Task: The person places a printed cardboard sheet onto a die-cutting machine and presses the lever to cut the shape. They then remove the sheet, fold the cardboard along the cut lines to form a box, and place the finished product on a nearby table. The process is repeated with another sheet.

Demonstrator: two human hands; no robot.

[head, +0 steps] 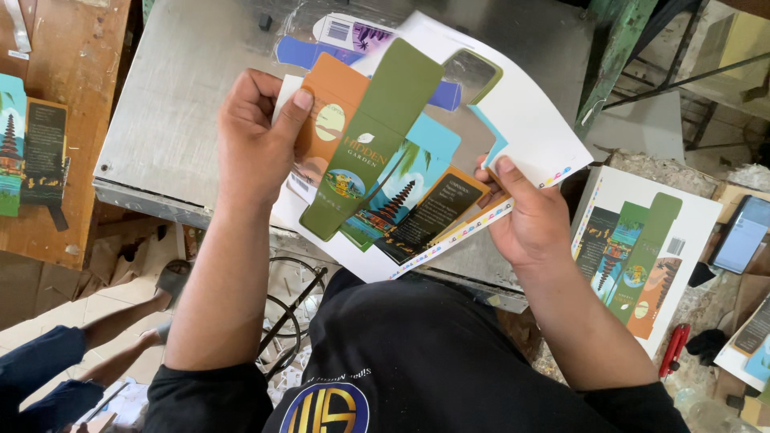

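Mid-separation: left hand [255, 140] pinching die-cut carton blank [370, 152], right hand [525, 216] pinching white waste sheet [525, 132] — next, likely peeling apart cleanly.

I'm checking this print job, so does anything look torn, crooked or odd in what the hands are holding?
Nothing looks torn. The left hand lifts the die-cut box blank partly out of the white printed sheet, which the right hand grips. So the blank sits askew, with a cut-out hole showing the metal table behind.
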